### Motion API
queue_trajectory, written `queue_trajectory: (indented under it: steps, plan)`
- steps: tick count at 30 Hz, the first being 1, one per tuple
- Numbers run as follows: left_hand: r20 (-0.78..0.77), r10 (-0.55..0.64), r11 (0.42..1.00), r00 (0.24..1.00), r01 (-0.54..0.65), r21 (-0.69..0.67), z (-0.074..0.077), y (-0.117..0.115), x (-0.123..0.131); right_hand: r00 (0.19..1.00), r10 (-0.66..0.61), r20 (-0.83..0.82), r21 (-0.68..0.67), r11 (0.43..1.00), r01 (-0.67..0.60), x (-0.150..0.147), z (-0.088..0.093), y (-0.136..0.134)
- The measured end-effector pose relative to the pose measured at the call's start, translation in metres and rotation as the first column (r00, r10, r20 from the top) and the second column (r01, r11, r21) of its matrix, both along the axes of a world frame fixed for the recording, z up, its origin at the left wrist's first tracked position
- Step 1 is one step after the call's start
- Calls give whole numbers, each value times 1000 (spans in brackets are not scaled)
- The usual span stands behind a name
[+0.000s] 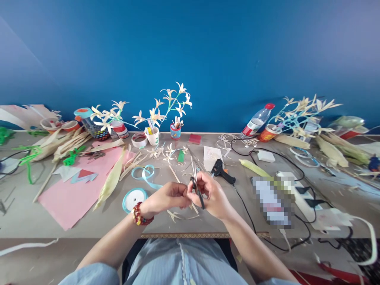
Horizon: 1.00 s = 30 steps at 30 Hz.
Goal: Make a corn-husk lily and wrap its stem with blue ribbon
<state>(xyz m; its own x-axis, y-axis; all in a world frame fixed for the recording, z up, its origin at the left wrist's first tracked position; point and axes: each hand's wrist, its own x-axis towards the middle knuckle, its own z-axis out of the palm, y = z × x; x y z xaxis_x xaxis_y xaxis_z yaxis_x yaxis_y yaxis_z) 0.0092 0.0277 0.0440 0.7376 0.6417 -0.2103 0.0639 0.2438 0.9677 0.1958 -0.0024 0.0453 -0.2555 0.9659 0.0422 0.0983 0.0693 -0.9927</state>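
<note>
My right hand (215,198) holds a pair of scissors (194,169) by black handles, with the blades pointing away toward the wall. Close against it, my left hand (169,196) is closed in a pinch; what its fingertips hold is too small to make out. Below both hands lie pale husk scraps on the grey table (103,225). A roll of light blue ribbon (134,200) sits left of my left wrist, its loose end curling behind. Just beyond my right hand rests a black glue gun (222,171). Several small husk flowers (170,150) lie past the scissors' tips.
Cups with husk flowers (152,136) stand along the blue wall. Pink paper (77,198) and a corn husk (111,182) lie at left. On the right are a plastic bottle (257,120), a phone (271,202), black cables and a power strip (305,204).
</note>
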Motion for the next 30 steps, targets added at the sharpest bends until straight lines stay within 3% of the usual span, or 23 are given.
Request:
queue_trajectory:
  steps: [7,12,14,16,18,20,23,25,27,30]
  plan:
    - [46,173,975,984,-178,132,-5,-5,0,990,-135,-49,-25,991,134,2,-10,1]
    - [12,342,891,940,-328,315,-10,-11,1,976,-191,-101,3,981,192,4,-19,-5]
    - [48,391,889,919,-391,238,-11,-14,3,970,-195,-143,44,978,203,4,-23,-7]
    - [117,366,930,923,-367,-14,-13,-15,4,971,-165,-172,66,982,178,3,-25,-10]
    - [194,295,924,936,-228,-306,-16,-15,5,974,-113,-199,67,989,129,1,-25,-11]
    - [266,235,875,935,-85,-476,-18,-15,4,971,-81,-223,75,992,100,0,-24,-13]
    - [349,186,841,918,35,-540,-21,-15,2,976,-76,-206,118,988,102,0,-22,-13]
    - [373,193,833,907,49,-551,-21,-17,2,979,-83,-186,145,983,111,0,-21,-13]
    - [363,255,843,896,-22,-538,-19,-20,2,975,-107,-197,134,982,135,1,-20,-11]
    - [314,397,867,862,-240,-438,-14,-23,4,967,-164,-197,75,980,182,3,-23,-13]
